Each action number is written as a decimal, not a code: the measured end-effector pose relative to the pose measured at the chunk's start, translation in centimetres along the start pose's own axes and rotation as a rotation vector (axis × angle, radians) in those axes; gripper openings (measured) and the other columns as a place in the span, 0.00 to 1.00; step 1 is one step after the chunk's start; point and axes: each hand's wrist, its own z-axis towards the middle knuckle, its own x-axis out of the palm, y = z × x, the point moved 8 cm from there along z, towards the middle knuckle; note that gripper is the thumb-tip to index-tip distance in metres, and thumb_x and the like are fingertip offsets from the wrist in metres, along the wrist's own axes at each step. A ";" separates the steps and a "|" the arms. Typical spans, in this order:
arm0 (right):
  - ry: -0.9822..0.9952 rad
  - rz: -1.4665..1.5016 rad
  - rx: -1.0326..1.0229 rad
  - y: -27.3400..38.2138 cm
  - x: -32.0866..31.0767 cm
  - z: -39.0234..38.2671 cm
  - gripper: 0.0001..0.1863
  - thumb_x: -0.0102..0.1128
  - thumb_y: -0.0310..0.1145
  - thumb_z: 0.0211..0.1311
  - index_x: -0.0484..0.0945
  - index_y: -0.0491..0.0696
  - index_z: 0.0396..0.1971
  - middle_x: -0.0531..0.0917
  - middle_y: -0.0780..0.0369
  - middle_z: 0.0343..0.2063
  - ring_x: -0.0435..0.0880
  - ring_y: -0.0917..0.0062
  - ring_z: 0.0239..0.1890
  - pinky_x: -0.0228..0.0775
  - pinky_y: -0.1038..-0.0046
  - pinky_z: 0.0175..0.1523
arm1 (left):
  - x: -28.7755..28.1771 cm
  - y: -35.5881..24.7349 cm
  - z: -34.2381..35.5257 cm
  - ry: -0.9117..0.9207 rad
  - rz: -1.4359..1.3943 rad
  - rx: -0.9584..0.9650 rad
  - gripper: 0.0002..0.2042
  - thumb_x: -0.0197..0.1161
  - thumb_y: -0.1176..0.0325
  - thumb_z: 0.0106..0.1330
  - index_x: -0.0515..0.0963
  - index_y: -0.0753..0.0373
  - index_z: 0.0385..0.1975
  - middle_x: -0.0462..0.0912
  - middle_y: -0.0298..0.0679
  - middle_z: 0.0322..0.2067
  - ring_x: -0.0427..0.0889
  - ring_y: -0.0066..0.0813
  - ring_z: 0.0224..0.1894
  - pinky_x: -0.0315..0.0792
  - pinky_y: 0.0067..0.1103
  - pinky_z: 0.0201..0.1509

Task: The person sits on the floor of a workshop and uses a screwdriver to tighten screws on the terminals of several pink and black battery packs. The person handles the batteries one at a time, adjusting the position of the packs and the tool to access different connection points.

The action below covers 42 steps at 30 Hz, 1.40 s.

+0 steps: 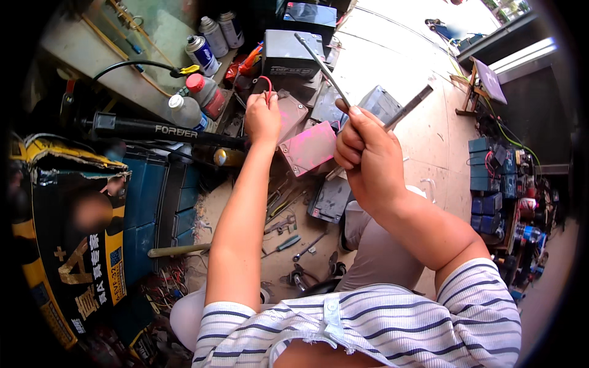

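Left hand (262, 119) pinching red wire (269, 86); right hand (371, 144) clenching slim rods (324, 70). Rods slipping onto pink-topped battery (308, 149) could short it.

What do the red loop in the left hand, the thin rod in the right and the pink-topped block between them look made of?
Red loop in the left hand: probably plastic- or rubber-covered wire; smooth, bent into a curve.
Thin rod in the right hand: likely metal; straight, greyish.
Pink-topped block: perhaps hard plastic; flat-faced, marked surface.
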 end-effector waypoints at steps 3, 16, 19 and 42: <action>-0.024 0.021 0.033 0.8 -0.8 0.0 0.11 0.45 0.31 0.65 0.68 0.42 0.43 0.57 0.72 0.15 0.54 0.88 0.16 0.47 0.83 0.21 | 3.6 -2.9 2.1 0.089 0.175 0.276 0.08 0.57 0.62 0.60 0.79 0.58 0.31 0.76 0.37 0.36 0.78 0.41 0.36 0.71 0.32 0.38; 0.227 0.049 0.087 2.4 -0.5 -2.9 0.15 0.46 0.36 0.67 0.65 0.45 0.49 0.62 0.73 0.18 0.58 0.90 0.20 0.52 0.84 0.24 | 8.4 -2.5 5.6 0.482 0.593 0.299 0.08 0.61 0.62 0.54 0.82 0.54 0.30 0.80 0.39 0.35 0.80 0.42 0.37 0.74 0.33 0.39; 0.249 0.042 0.092 2.2 0.0 -3.2 0.14 0.45 0.36 0.67 0.65 0.46 0.47 0.61 0.73 0.18 0.58 0.90 0.20 0.51 0.84 0.24 | 8.6 -3.2 5.2 0.547 0.652 0.453 0.07 0.56 0.65 0.55 0.82 0.56 0.27 0.80 0.40 0.34 0.80 0.41 0.38 0.74 0.32 0.41; 0.363 0.056 0.120 2.4 0.7 -4.6 0.11 0.49 0.35 0.65 0.70 0.43 0.41 0.67 0.72 0.24 0.61 0.89 0.26 0.56 0.84 0.30 | 11.0 -2.3 1.8 0.444 0.963 0.879 0.07 0.50 0.69 0.58 0.71 0.66 0.31 0.75 0.42 0.25 0.81 0.35 0.18 0.75 0.26 0.17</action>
